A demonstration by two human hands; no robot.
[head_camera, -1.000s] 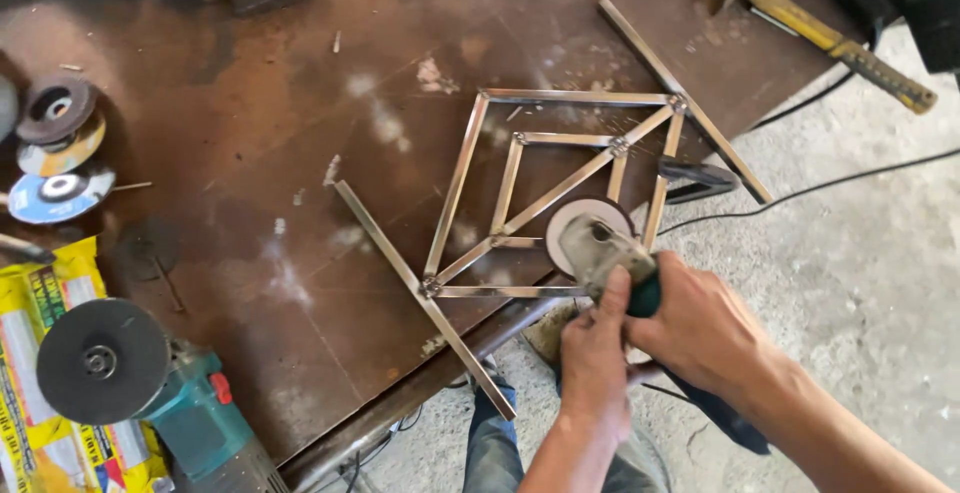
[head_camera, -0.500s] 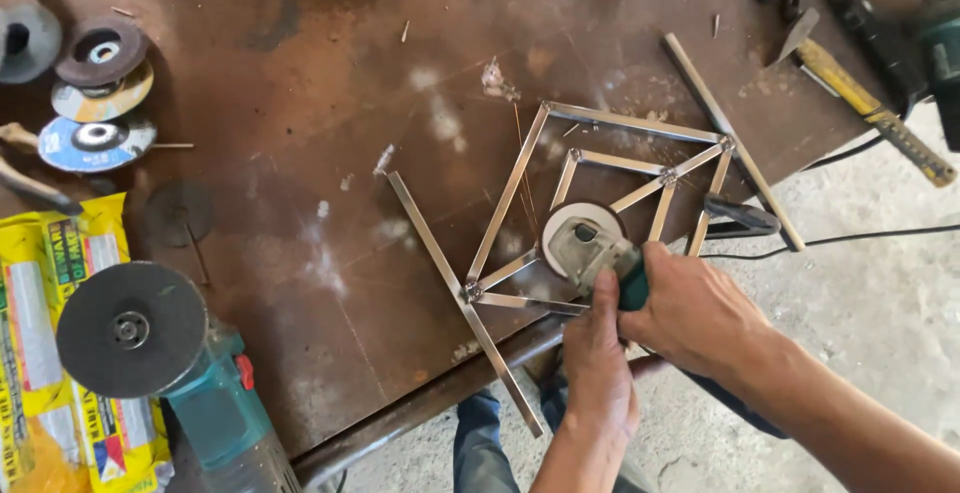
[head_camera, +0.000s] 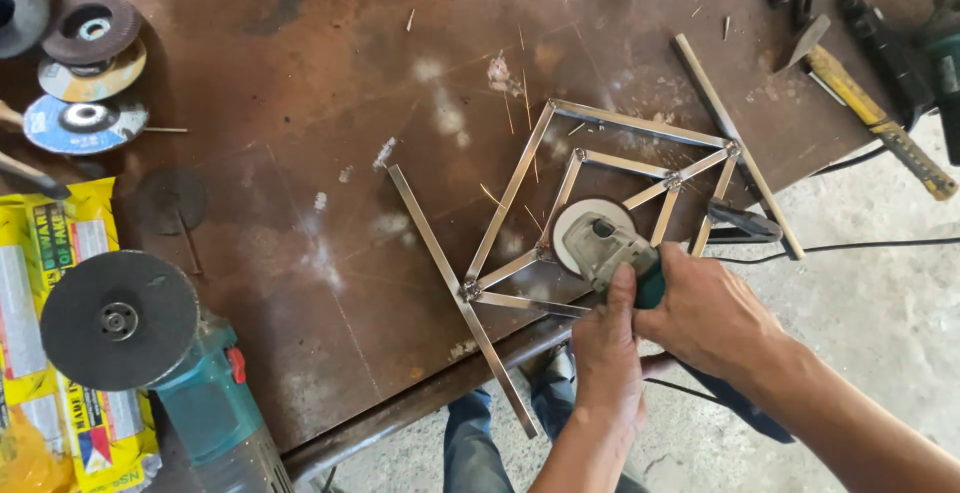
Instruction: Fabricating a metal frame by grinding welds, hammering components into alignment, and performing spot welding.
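Rust-brown steel worktop (head_camera: 300, 253) fills most of the view, with pale concrete floor to the right. Near its front edge lies a welded frame (head_camera: 610, 193) of thin, bright metal strips, forming a triangle with inner cross-bars and long strips jutting past its corners. A small angle grinder (head_camera: 600, 238), grey-headed with a pale round disc, sits on the frame's inner bars. The left hand (head_camera: 612, 348) has its grip closed around the grinder head from below; the right hand (head_camera: 705, 313) has its grip closed on the green body just beside it. Farther left lie a larger teal grinder (head_camera: 190, 373), yellow packets (head_camera: 50, 353) and loose discs (head_camera: 85, 73); a yellow-handled hammer (head_camera: 880, 123) rests at upper right.
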